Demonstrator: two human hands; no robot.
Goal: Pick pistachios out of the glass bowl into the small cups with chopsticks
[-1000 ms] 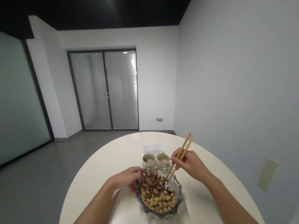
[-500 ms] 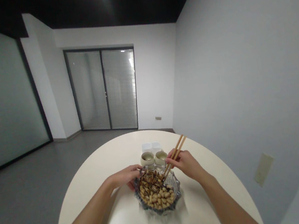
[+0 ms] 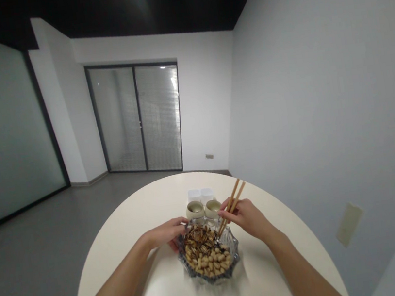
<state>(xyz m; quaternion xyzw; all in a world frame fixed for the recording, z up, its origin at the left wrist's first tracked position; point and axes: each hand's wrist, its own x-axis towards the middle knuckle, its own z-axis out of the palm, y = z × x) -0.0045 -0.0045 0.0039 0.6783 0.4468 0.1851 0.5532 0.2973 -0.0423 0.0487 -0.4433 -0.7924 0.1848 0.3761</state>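
A scalloped glass bowl of striped sunflower seeds and pale nuts stands on the round white table in front of me. My left hand grips the bowl's far left rim with curled fingers. My right hand is closed on a pair of wooden chopsticks, their tips dipping into the seeds at the bowl's far side.
Two small beige cups sit just beyond the bowl, with two small white containers behind them. A white wall runs close along the table's right. Grey floor and a glass sliding door lie beyond.
The chopstick tips have dipped from the bowl's right edge into the seeds, my right hand shifting slightly left. My left hand has stayed on the rim.
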